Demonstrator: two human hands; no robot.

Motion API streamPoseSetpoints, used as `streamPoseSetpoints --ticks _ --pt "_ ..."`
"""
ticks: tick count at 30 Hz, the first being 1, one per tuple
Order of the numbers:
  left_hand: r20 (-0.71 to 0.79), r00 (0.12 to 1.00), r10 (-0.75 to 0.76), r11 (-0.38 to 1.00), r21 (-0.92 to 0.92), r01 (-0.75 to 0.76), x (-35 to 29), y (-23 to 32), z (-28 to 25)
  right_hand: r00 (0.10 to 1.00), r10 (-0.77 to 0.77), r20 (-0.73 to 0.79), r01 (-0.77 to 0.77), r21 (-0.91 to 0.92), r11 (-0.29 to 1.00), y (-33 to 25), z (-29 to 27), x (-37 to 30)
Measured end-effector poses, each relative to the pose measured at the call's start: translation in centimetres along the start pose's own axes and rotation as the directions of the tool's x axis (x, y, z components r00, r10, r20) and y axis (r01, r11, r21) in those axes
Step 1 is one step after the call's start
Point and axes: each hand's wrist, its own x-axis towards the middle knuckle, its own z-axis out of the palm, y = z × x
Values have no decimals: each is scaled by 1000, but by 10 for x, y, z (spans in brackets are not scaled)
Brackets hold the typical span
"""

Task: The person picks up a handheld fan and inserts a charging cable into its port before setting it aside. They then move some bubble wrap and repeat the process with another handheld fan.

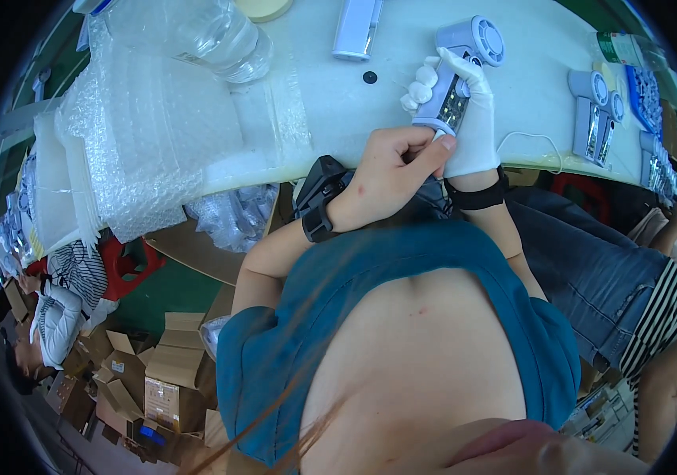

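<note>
A pale lilac handheld fan (436,108) with a round head lies tilted in my right hand (474,119), which wears a white glove. The gloved fingers wrap around its handle, where a dark opening shows shiny parts inside. My bare left hand (392,170) is closed at the handle's bottom end, thumb and finger pinching a small white plug (439,134) against it. To the right of the glove, a thin white cable (532,134) curves over the table; its link to the plug is hidden. A small black disc (369,77) lies left of the fan.
Bubble wrap sheets (136,142) and a clear water container (231,47) cover the table's left. Another lilac part (356,30) lies at the back. More fans (591,111) and a blue tray (644,99) stand right. Cardboard boxes (172,380) crowd the floor; a co-worker's jeans (591,269) are close right.
</note>
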Motion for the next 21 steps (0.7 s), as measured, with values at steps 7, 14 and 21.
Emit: streamPoseSetpoints --ticks 7,14,21 --pt "17 998 69 998 8 -69 -2 -4 -4 957 -263 126 250 111 962 -20 1 -1" --pt "20 999 -28 999 -19 29 -8 6 -6 790 -567 234 547 151 824 -83 10 -25" --pt "-22 1000 -22 998 -55 21 -5 9 -5 680 -651 337 714 -106 692 -66 14 -33"
